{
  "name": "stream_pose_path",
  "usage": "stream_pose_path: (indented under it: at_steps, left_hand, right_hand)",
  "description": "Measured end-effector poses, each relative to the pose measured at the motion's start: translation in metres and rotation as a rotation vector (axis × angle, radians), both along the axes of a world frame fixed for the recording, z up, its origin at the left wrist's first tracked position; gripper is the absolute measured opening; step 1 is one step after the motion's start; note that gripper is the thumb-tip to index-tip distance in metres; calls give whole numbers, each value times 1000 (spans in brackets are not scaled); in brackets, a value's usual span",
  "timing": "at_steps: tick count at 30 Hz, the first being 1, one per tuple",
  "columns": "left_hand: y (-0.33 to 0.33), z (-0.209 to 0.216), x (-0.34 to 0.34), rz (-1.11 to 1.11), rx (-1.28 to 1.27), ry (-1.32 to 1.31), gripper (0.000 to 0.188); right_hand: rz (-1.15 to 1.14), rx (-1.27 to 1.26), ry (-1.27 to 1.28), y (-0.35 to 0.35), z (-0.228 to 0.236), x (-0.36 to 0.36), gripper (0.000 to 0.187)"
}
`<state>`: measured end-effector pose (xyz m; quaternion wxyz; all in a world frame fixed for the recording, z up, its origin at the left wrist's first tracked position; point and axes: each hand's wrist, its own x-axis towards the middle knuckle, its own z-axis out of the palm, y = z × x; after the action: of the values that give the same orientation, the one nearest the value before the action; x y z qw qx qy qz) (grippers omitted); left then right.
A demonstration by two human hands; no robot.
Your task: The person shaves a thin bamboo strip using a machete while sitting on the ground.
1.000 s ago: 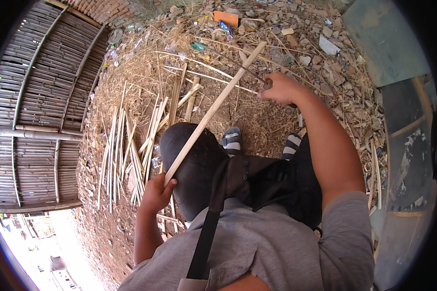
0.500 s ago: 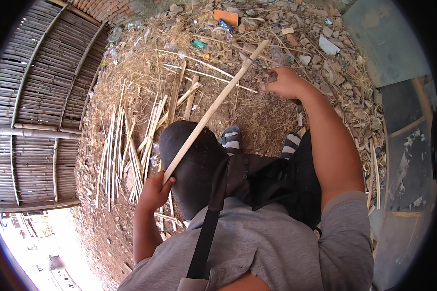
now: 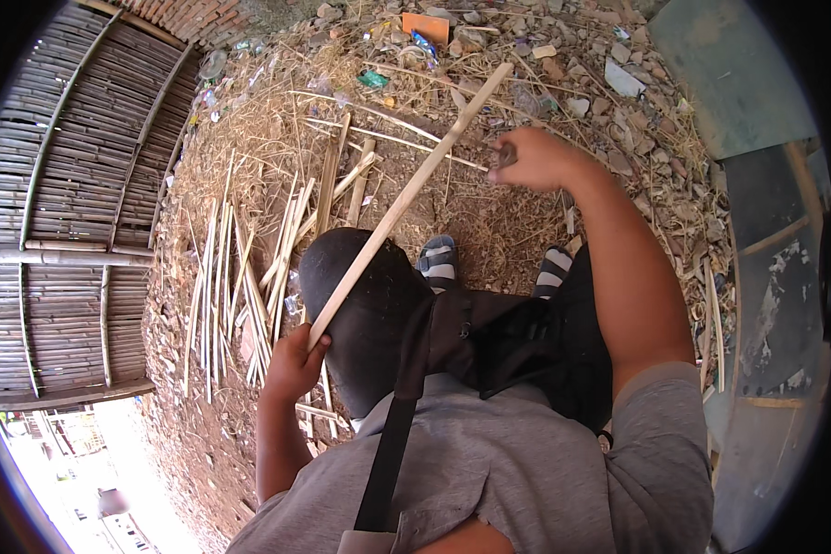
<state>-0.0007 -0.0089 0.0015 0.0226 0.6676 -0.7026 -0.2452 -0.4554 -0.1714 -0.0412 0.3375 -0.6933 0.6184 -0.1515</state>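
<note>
My left hand [image 3: 293,363] is closed round the lower end of a long, pale bamboo strip [image 3: 406,197]. The strip slants up and to the right, passing over my black-clad knee [image 3: 334,266], its far end above the littered ground. Off to the right of the strip, my right hand [image 3: 535,159] is closed on a dark object [image 3: 504,155]. Only a small part of that object shows past the fingers, and I cannot make out its kind. The right hand and the strip are apart.
Several split bamboo strips [image 3: 220,286] lie in a loose pile on the left, with more pieces [image 3: 331,175] beyond my knee. Stones and litter [image 3: 624,79] cover the far ground. A bamboo-slat wall [image 3: 55,185] stands left, dark panels [image 3: 776,286] right. My sandalled feet [image 3: 439,262] are below.
My right hand has shifted slightly left and up, closer to the bamboo strip, and its fingers look more tightly curled. The left hand and the strip have barely moved.
</note>
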Motion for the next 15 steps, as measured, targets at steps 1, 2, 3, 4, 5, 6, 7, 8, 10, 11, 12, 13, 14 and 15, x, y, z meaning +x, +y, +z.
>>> stream_pose_path:
  at_steps: [1, 2, 3, 4, 5, 6, 7, 8, 10, 11, 12, 13, 14, 15]
  left_hand:
    - [0, 3, -4, -8, 2, 4, 32]
    - [-2, 2, -3, -13, 15, 19, 32]
    - [-4, 1, 0, -20, 28, 35, 32]
    - [-5, 2, 2, -22, 46, 41, 32]
    - [-5, 5, 0, -22, 53, 31, 31]
    - [-6, 4, 1, -23, 63, 40, 31]
    - [-6, 4, 4, -25, 72, 50, 30]
    - [-5, 5, 6, -21, 82, 54, 30]
    - [-6, 19, -3, -3, 105, -18, 29]
    - [-6, 24, -7, 8, 114, -52, 28]
    - [-5, 21, -5, 19, 107, -41, 27]
    - [-4, 15, -1, 30, 98, -28, 27]
    - [-4, 8, 1, 34, 92, -11, 26]
    - [-3, 4, 3, 42, 81, 10, 27]
  right_hand:
    - [-139, -48, -50, -2, -1, -5, 53]
    - [-176, 56, -131, -4, -2, -9, 54]
    - [-214, 160, -213, -6, -3, -12, 56]
    - [-248, 271, -303, -7, 1, -9, 57]
    - [-201, 294, -284, -1, 8, 3, 51]
    - [-57, 151, -190, 3, 2, 16, 49]
    - [85, 7, -94, 9, -2, 29, 46]
    - [205, 59, -43, 15, 3, 49, 44]
    - [371, 84, 53, 28, 15, 69, 43]
    - [420, 56, 100, 32, 22, 72, 43]
    - [470, 28, 147, 34, 25, 74, 43]
    - [438, -2, 70, 29, 20, 64, 41]
    - [322, 11, 26, 22, 11, 49, 41]
    - [207, 19, -17, 11, 2, 33, 41]
